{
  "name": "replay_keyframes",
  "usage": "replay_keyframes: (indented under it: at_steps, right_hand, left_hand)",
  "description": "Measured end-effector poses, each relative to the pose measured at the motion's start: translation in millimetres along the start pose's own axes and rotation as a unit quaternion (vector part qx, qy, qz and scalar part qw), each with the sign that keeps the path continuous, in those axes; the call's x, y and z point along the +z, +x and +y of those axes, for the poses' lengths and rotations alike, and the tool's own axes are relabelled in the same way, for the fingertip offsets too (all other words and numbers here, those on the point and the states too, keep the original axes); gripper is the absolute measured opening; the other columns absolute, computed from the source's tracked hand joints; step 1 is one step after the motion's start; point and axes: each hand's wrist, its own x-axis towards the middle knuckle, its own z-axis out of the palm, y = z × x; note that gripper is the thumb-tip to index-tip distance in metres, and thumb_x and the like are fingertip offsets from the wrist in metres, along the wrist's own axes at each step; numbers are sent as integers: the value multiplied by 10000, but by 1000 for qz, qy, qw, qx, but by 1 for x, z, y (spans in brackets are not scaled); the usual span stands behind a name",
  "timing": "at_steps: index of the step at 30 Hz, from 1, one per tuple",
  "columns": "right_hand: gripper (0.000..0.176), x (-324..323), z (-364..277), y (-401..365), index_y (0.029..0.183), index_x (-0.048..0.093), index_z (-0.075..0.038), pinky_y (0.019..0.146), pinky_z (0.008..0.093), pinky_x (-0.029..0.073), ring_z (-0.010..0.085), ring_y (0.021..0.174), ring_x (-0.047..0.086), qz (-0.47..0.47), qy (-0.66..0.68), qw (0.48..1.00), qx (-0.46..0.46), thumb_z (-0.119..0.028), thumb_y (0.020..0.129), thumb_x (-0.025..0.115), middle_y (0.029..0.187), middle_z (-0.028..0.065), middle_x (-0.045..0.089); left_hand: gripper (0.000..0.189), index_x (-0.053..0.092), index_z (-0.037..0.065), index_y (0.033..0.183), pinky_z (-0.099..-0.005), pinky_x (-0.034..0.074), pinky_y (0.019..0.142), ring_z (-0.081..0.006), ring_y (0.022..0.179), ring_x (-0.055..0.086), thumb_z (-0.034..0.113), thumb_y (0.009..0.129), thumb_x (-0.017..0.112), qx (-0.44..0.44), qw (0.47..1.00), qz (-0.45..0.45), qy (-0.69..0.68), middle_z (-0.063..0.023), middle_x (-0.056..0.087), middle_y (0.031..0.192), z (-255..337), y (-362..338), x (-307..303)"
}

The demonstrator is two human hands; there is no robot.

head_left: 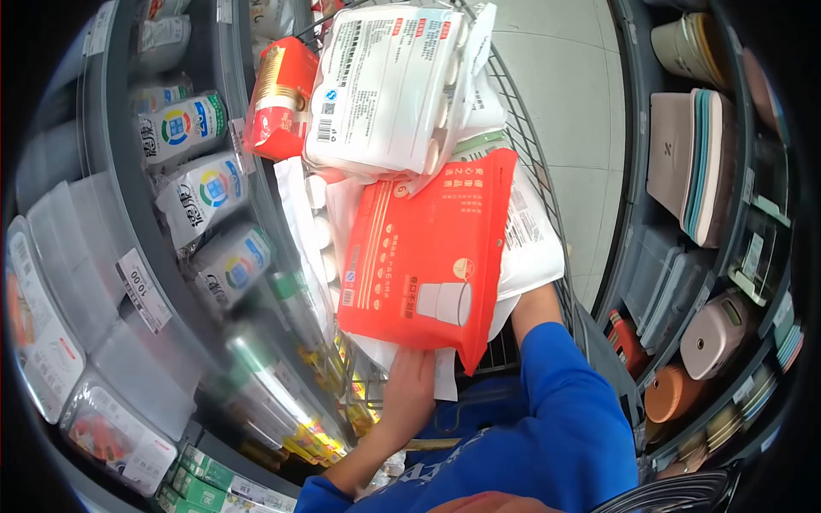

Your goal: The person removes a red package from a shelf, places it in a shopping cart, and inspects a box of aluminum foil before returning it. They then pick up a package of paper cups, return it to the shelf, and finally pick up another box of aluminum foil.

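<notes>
A red pack of paper cups (419,265), printed with a cup picture, lies tilted on top of a pile over the wire shopping cart (534,150). Beneath it are white plastic packs (530,239), one poking out at the right. My left hand (412,380) is closed at the pile's near edge, its fingertips tucked under the red pack. On the right, my right hand reaches under the white pack; only the wrist (534,312) shows and the fingers are hidden. Farther up sit a large clear-wrapped white pack (385,85) and a red-and-gold pack (284,98).
Close on the left, a shelf holds bagged rolls (205,192), clear plastic boxes (77,248) and a price tag (144,286). The right shelf carries bins (684,162), a pink box (717,338) and an orange pot (671,393). Pale floor tiles (581,111) run between.
</notes>
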Motion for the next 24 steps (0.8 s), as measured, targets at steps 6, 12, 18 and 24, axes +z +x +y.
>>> replay_keyframes:
  at_steps: [6,12,18,24]
  right_hand:
    - [573,1,8,2,1378,570,-81,1077,437,421,333,1361,476,-6,-19,1000,-19,-347,874,631,1467,192,499]
    - [581,-1,15,5,1379,569,-82,1083,436,415,332,1369,466,-19,-29,999,-26,-360,873,632,1474,191,492]
    - [589,2,15,10,1380,568,-84,1089,435,410,330,1377,455,-26,-37,998,-34,-373,871,633,1480,191,484]
    - [598,-4,19,12,1381,566,-85,1095,433,404,329,1386,444,-36,-44,997,-44,-386,870,633,1487,190,477]
  left_hand:
    - [513,527,-141,1228,-531,373,1108,-490,1259,475,-46,725,557,-10,1000,-19,-22,-309,506,1304,-7,-3,-1]
    - [560,547,-120,1229,-527,367,1119,-453,1273,487,-32,678,589,-29,999,-23,-37,-283,524,1313,-10,-13,-12]
    - [577,556,-110,1240,-523,365,1122,-431,1276,496,-43,668,585,-42,998,-2,-41,-269,541,1304,-13,-19,-9]
    - [588,551,-85,1265,-514,369,1117,-424,1254,514,-40,679,580,-45,998,7,-36,-260,559,1278,-9,-22,-12]
